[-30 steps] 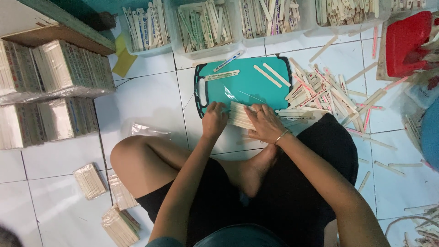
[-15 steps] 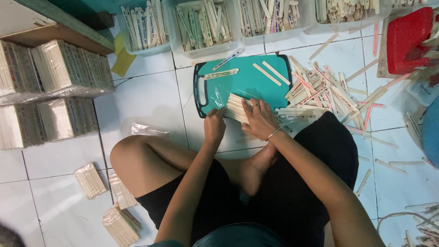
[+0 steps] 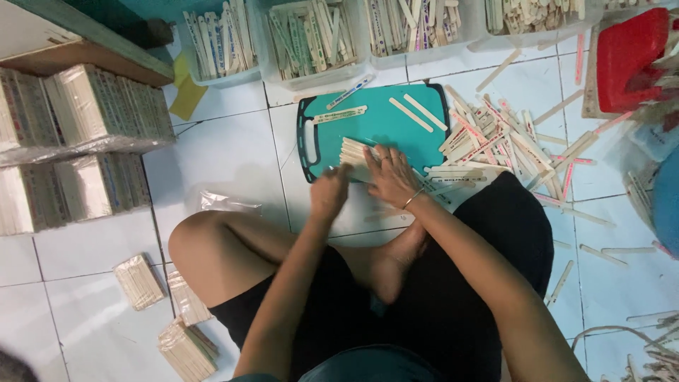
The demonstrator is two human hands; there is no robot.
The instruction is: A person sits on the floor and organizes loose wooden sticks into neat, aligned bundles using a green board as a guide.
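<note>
Now | small stack of flat pale wooden sticks (image 3: 351, 157) on near edge of teal plastic cutting board (image 3: 382, 117), long axis left-right | right hand (image 3: 391, 175) spread flat upon stack, nearer | left hand (image 3: 330, 191) clenched just near-left, contact unclear | loose printed sticks (image 3: 495, 141) heaped right | clear bins of sticks (image 3: 311, 39) far, nothing between.
</note>
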